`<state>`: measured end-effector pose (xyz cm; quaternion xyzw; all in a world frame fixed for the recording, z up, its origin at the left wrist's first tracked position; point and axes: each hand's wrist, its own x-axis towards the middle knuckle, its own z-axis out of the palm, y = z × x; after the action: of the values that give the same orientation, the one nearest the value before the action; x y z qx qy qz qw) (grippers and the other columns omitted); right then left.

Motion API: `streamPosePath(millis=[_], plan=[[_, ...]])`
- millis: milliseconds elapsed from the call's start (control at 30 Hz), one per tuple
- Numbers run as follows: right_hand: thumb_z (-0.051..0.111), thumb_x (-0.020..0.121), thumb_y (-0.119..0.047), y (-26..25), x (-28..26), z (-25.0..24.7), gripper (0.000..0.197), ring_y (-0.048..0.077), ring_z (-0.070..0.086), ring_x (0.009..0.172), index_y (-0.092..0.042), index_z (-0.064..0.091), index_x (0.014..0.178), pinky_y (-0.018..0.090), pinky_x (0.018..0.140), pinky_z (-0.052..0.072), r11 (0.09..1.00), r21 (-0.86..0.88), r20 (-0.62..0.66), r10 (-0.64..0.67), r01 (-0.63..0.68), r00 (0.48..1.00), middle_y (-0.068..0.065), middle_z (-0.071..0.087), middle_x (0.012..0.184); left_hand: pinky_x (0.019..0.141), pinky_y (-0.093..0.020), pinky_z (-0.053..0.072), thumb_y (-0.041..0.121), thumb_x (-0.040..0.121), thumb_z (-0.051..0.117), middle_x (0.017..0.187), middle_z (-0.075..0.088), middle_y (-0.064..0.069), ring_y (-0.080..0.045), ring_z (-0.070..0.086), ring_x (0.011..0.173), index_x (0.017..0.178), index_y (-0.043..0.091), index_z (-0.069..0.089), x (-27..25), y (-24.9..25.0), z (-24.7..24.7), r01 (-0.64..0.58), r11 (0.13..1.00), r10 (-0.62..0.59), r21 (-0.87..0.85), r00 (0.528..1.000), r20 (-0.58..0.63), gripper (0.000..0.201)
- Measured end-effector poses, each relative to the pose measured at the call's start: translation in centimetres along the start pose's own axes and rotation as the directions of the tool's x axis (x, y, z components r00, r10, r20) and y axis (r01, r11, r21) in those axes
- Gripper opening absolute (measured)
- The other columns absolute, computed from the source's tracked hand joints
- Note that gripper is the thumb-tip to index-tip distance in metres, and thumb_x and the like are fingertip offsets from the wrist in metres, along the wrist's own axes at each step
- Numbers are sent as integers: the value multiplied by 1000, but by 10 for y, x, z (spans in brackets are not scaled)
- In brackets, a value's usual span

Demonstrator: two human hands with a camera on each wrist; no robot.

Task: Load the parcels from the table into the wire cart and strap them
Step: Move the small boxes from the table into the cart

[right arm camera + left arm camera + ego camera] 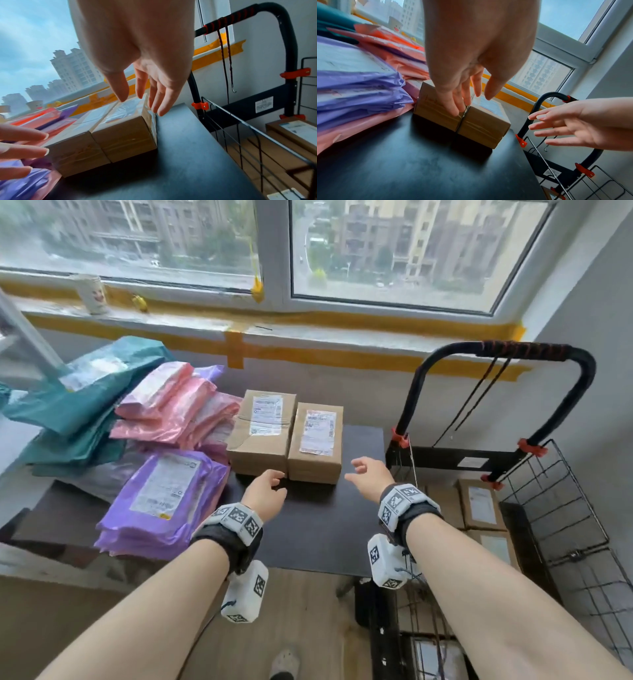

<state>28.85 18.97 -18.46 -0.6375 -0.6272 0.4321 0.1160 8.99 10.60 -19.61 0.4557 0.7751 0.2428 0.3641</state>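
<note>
Two brown cardboard parcels lie side by side on the dark table (318, 529): the left box (262, 431) and the right box (317, 441), each with a white label. My left hand (270, 484) hovers open just in front of the left box (436, 108). My right hand (363, 474) hovers open at the right box's (126, 132) near right corner. Neither hand holds anything. The black wire cart (561, 508) stands to the right of the table, with several boxed parcels (479, 505) inside. A dark strap (479, 398) hangs from the cart's handle (524, 350).
Purple mailer bags (161, 498), pink mailers (178, 412) and teal bags (85, 398) are piled on the table's left side. A paper cup (92, 294) stands on the window sill. The cart's wire side (240, 135) borders the table's right edge.
</note>
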Motion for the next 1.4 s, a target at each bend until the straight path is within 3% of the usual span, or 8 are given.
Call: streamPosePath(millis=[167, 300, 533, 800, 900, 1033, 1200, 1400], plan=[[62, 90, -28, -7, 46, 24, 62, 24, 43, 131, -10, 35, 142, 35, 107, 34, 991, 97, -63, 101, -95, 993, 12, 43, 144, 92, -33, 48, 6, 90, 48, 128, 56, -10, -26, 59, 107, 130, 13, 50, 47, -15, 3, 22, 999, -18, -44, 996, 82, 41], [64, 89, -29, -6, 75, 40, 70, 24, 36, 136, -7, 28, 145, 35, 111, 31, 963, 227, -91, 166, -142, 982, 12, 35, 149, 101, -31, 43, 9, 92, 50, 133, 52, -6, -20, 55, 115, 138, 13, 41, 66, -21, 13, 36, 992, -19, -121, 990, 140, 47], [68, 86, -23, 2, 100, 48, 64, 23, 51, 123, -5, 38, 140, 44, 105, 42, 916, 368, -62, 197, -161, 978, 10, 51, 137, 96, -23, 40, 5, 91, 51, 138, 49, -4, -19, 55, 115, 137, 9, 42, 80, -19, 20, 38, 983, -8, -179, 986, 167, 47], [71, 81, -15, 25, 72, 33, 65, 21, 56, 118, -16, 41, 139, 46, 101, 46, 866, 477, -9, 175, -149, 985, 7, 58, 129, 81, -26, 42, 24, 92, 57, 110, 61, -9, -16, 56, 94, 114, 6, 54, 74, 0, 36, 109, 946, -76, -306, 990, 118, 29], [71, 81, -12, 42, 45, 16, 63, 21, 57, 117, -19, 43, 138, 46, 100, 48, 835, 530, -19, 187, -148, 982, 6, 60, 126, 90, -35, 50, 21, 92, 57, 113, 63, -12, -20, 60, 98, 127, 10, 51, 63, 15, 50, 92, 932, -39, -350, 987, 154, 36], [72, 80, -12, 75, 6, -25, 67, 18, 56, 115, -19, 42, 140, 43, 99, 48, 826, 551, -100, 208, -120, 973, 4, 59, 127, 99, -38, 47, 18, 94, 53, 110, 63, -9, -19, 59, 100, 137, 19, 46, 39, 51, 84, 15, 953, 68, -303, 963, 261, 44], [79, 64, -19, 138, -36, -82, 85, 20, 57, 117, -23, 40, 141, 48, 99, 48, 757, 642, -140, 273, -123, 952, 2, 58, 130, 97, -37, 48, 16, 90, 57, 110, 67, -9, -20, 62, 100, 131, 18, 53, 9, 104, 142, -59, 967, 141, -246, 934, 330, 40], [76, 74, -4, 229, -71, -153, 81, 22, 55, 118, -20, 35, 143, 47, 96, 50, 765, 628, -139, 288, -140, 948, 3, 54, 132, 86, -31, 51, 17, 88, 60, 110, 64, -4, -16, 60, 93, 114, 8, 61, -27, 160, 236, -104, 963, 183, -248, 928, 325, 28]])
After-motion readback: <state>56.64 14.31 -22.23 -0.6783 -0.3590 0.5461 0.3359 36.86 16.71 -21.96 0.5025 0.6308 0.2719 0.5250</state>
